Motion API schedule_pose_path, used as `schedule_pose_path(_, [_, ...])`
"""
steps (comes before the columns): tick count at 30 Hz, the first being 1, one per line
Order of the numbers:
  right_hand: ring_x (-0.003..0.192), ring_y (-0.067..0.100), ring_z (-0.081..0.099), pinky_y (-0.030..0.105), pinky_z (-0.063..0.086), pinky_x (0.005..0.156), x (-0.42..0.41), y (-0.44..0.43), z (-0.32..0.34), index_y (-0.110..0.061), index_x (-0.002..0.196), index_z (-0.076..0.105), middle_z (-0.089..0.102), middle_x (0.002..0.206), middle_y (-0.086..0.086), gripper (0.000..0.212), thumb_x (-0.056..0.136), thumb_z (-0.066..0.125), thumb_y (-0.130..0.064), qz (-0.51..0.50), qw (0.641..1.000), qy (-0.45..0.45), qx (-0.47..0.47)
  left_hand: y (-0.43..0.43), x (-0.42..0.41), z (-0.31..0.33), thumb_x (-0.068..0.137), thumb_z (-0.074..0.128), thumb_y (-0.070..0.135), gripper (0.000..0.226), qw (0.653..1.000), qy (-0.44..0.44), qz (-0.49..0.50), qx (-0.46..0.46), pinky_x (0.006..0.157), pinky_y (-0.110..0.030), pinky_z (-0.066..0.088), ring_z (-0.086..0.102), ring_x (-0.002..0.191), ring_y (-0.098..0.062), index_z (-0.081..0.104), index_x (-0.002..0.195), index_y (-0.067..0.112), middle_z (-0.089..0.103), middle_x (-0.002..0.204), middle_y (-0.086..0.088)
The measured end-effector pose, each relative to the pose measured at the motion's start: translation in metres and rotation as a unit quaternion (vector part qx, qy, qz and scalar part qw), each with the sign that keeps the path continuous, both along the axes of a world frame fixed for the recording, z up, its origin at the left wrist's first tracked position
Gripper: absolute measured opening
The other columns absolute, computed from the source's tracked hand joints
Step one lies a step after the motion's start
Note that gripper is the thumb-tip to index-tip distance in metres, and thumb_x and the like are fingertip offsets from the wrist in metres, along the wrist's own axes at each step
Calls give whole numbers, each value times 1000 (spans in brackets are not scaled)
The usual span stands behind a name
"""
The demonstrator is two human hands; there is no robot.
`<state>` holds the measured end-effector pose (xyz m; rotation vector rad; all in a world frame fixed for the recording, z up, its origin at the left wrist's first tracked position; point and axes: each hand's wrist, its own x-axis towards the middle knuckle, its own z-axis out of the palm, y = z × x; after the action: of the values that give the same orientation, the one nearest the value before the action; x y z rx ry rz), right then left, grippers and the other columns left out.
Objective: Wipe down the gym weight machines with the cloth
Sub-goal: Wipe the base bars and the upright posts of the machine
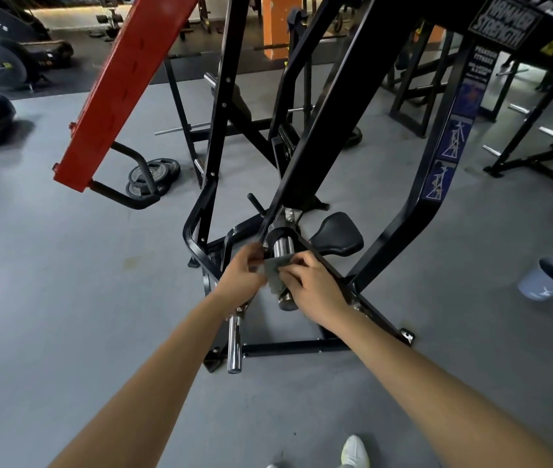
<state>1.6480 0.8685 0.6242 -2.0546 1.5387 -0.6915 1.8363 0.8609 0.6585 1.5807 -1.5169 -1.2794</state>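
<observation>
Our left grip and right grip both pinched the grey cloth, draped over the chrome weight horn of the Hammer Strength machine. We judged the horn mid-wipe; the next move called for sliding the cloth toward its end.

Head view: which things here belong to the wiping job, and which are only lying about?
In the job:
- cloth, held by the left hand and the right hand
- chrome peg, with the cloth wrapped on it
- black machine frame

Lying about:
- weight plates on the floor
- red beam
- grey bucket, use unclear
</observation>
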Motion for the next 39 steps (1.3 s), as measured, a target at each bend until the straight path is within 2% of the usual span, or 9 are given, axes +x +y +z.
schedule_pose_path(3, [116,25,54,39,53,98,11,-30,9,-27,119,75,48,133,-4,21,103,61,-27,-44,999,11,8,1,-4,9,87,57,-12,61,1000,-1,6,-4,72,-8,52,58,109,-7,46,141,16,60,125,-2])
schedule_pose_path(8, [115,28,50,40,53,93,26,-43,13,-31,113,73,42,129,1,18,100,62,-27,-85,996,9,35,14,-10,-7,63,55,10,81,999,9,35,-6,98,-42,55,59,120,-21,49,143,18,58,127,-7])
schedule_pose_path(15, [112,19,37,30,54,72,11,35,-2,-31,103,71,36,117,-7,7,96,70,-32,-32,998,47,-37,25,2,-43,80,51,-14,59,993,15,121,-7,97,-51,57,64,111,-17,55,124,25,66,115,-1])
schedule_pose_path(21, [112,24,39,31,47,88,26,1,3,-33,101,72,38,117,-5,7,97,67,-33,-62,996,56,0,23,13,-55,77,50,-4,53,991,13,130,3,96,-54,57,67,106,-19,58,120,26,70,107,4])
schedule_pose_path(24, [116,27,39,36,51,90,35,-20,10,-34,102,71,38,125,-1,7,99,65,-32,-89,994,51,33,21,9,-56,70,51,4,55,993,18,115,8,96,-53,57,69,106,-20,61,122,21,71,109,0])
schedule_pose_path(27, [118,25,35,34,52,85,31,-13,7,-35,105,69,35,124,-4,8,98,65,-32,-84,995,52,32,23,1,-49,83,54,-5,50,995,21,96,2,94,-47,59,70,104,-18,62,127,17,72,107,0])
schedule_pose_path(31, [116,21,35,32,50,77,20,22,-2,-30,110,71,36,120,-5,15,96,69,-35,-61,997,54,5,29,-4,-42,87,51,-13,48,996,20,81,-5,83,-31,57,70,99,-16,64,122,18,73,104,3])
schedule_pose_path(35, [113,19,39,26,48,72,17,49,-7,-26,107,72,39,121,-4,14,95,72,-32,-36,996,69,-43,34,-9,-41,92,57,-6,38,997,12,72,7,87,-26,56,68,95,-4,66,123,15,72,103,9])
schedule_pose_path(39, [112,18,37,31,53,82,21,33,-4,-27,107,72,37,118,-7,12,96,70,-30,-41,998,56,-15,36,-17,-39,94,56,-6,33,996,15,87,18,64,-20,57,71,69,-3,65,115,17,73,92,3])
